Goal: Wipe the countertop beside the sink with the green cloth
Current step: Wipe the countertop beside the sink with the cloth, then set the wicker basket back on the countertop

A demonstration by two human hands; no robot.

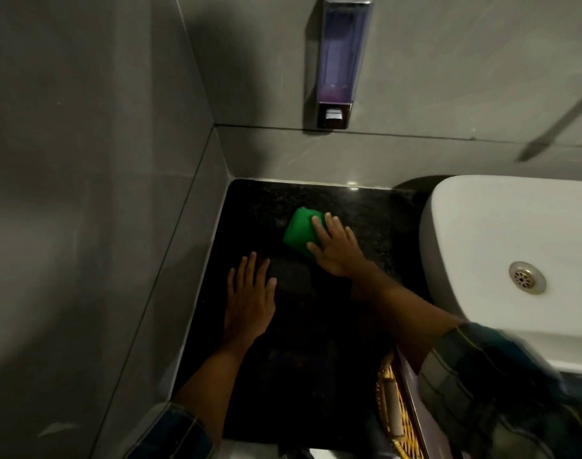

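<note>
Right hand hides green cloth's edge — dim.

No readable text in view.

No letters, numbers, brand marks or signs can be made out on anything here. The soap dispenser on the wall shows only a plain clear front and a metal button, with no label that can be read. The white sink, the green cloth and the dark surface carry no print either. The picture is dim and blurred toward its edges, so any small marking there is too soft to tell.
</note>
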